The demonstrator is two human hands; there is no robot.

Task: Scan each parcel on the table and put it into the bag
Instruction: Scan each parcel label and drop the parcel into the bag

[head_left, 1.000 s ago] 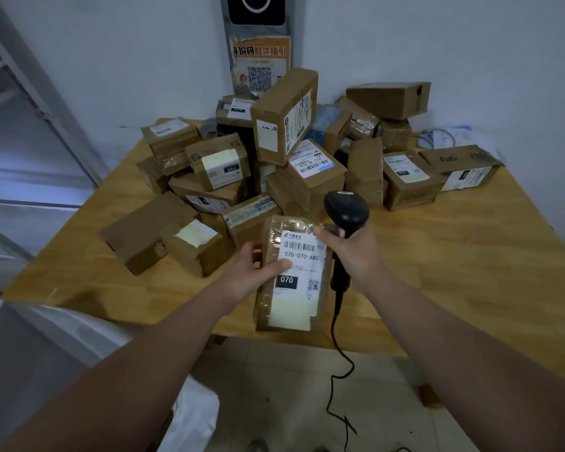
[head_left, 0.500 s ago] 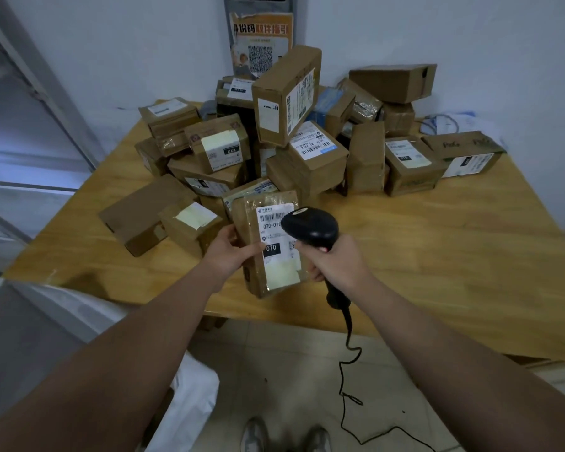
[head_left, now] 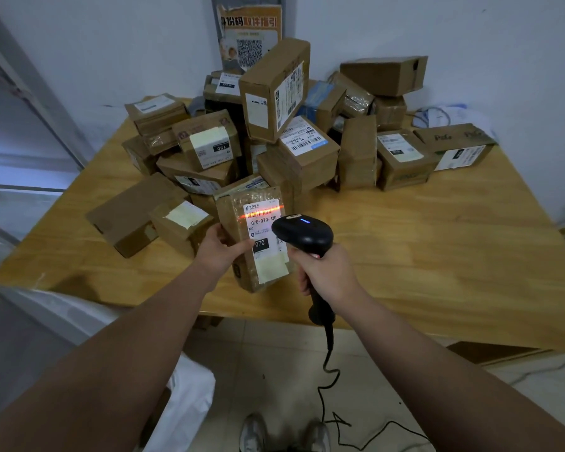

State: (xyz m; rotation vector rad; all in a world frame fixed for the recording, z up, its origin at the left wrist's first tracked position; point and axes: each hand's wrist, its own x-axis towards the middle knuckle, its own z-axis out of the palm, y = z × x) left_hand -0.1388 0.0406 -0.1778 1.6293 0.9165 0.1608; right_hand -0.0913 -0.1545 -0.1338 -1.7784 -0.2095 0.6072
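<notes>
1. Parcel [head_left: 256, 239]: brown, taped, white label facing us. We hold it tilted up over the near edge of the table [head_left: 437, 249], just in front of the heap of parcels [head_left: 304, 148]. A second ago it lay lower and flatter.
2. Left hand [head_left: 224, 252]: grips the parcel's left side, thumb across the front and fingers behind.
3. Right hand [head_left: 327, 272]: curled round the handle of the scanner [head_left: 302, 233], its cord [head_left: 323, 380] trailing to the floor.
4. Change: the scanner head, earlier upright beside the parcel, now points at the label. A red line [head_left: 268, 210] crosses the barcode and a blue lamp is lit.
5. Meaning: we judge that the scan of this parcel is under way.
6. Bag [head_left: 190, 399]: white, near left below the table. The parcel is not yet in it.
</notes>
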